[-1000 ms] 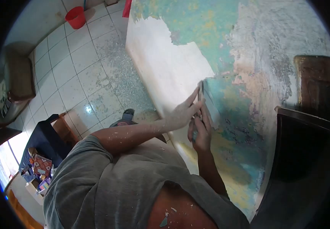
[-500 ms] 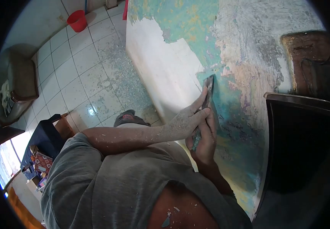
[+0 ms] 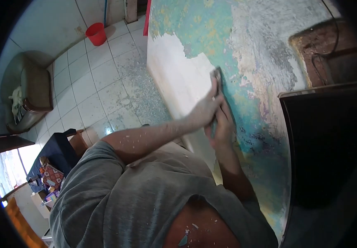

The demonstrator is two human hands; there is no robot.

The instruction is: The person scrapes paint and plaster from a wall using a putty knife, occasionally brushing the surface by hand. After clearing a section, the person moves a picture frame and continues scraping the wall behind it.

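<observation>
A paint scraper (image 3: 217, 73) lies with its narrow metal blade against the wall (image 3: 211, 31), at the border of green paint and a bare white patch (image 3: 182, 74). My right hand (image 3: 223, 129) is wrapped round its lower part, so the handle is mostly hidden. Crossing over from the left, my left hand (image 3: 204, 110) is closed on the scraper too, one finger stretched along the blade. Both hands are dusty and touch each other. The blade tip is slightly blurred.
To the right, a large dark panel (image 3: 327, 157) with a raised edge stands close to my right arm. Above it is a brown recess (image 3: 323, 53) with a cable. Paint flakes (image 3: 139, 93) litter the tiled floor. A red bucket (image 3: 96, 34) and a sofa (image 3: 31, 89) stand further off.
Both hands have pushed the scraper up and slightly left along the wall, its tip now at the white patch's edge. My arms reach further out, and the view has shifted a little.
</observation>
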